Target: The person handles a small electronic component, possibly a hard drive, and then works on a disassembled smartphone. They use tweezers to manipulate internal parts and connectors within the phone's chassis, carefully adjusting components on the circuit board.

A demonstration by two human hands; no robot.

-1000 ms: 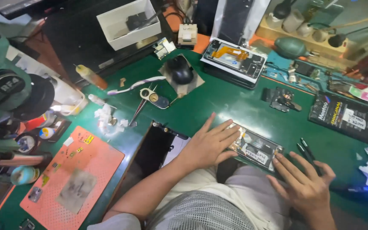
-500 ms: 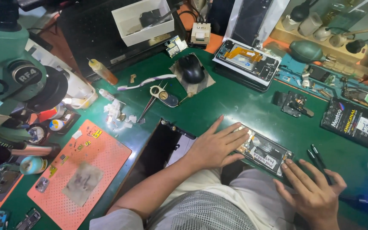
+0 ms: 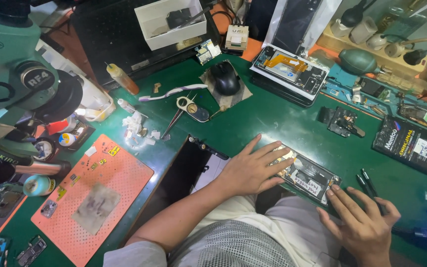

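Green bench point(image 3: 273, 123): opened phone point(image 3: 306, 174) lies under left hand point(image 3: 253, 170), touching right hand point(image 3: 364, 225).

Left hand point(image 3: 250, 170) flat on opened phone point(image 3: 306, 174) at green bench point(image 3: 273, 121) edge; right hand point(image 3: 364, 225) touching phone's near corner, tweezers point(image 3: 369, 182) beside.

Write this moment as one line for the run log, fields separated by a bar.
left hand: flat on opened phone | right hand: fingertips at phone's near corner, holds nothing | surface: green mat | nearby: black pens
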